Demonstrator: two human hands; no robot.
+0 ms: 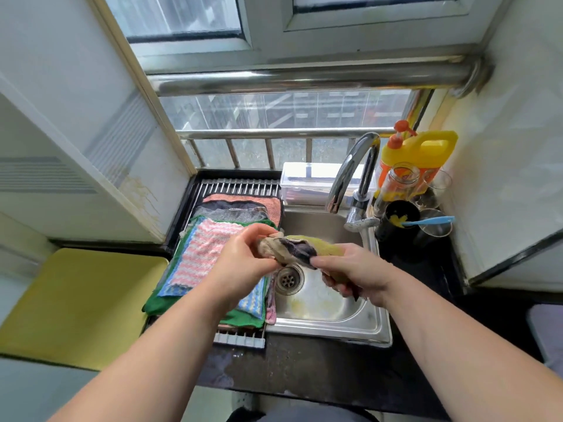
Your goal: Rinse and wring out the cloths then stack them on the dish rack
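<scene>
Head view: we stood at a small dark counter w/ a steel sink set in it, under a window w/ a thick steel rail across it. The counter looked wet just in front of the sink. Left of the sink lay a dish rack w/ steel bars, and on it sat a stack of cloths: pink-white zigzag on top, blue & green under, grey & salmon ones toward the back. A yellow mat lay left of the rack. Behind the sink stood a curved faucet & a clear lidded box. In the rt corner were a yellow detergent jug w/ orange pump, a glass jar, a black cup w/ a blue-handled utensil across it, plus glasses. Our left hand & right hand both gripped one twisted cloth, olive, beige & dark, held over the sink above the drain, just beside the stack's rt edge. Left fingers curled round the beige end; rt thumb & fingers clamped the green end, a dark tail hanging below the palm. We couldn't tell if it was 1 cloth or 2 wound together, nor read the jug label or the box contents. The stack & our left forearm hid most of the rack; the counter's far rt was cut off at the edge.
</scene>
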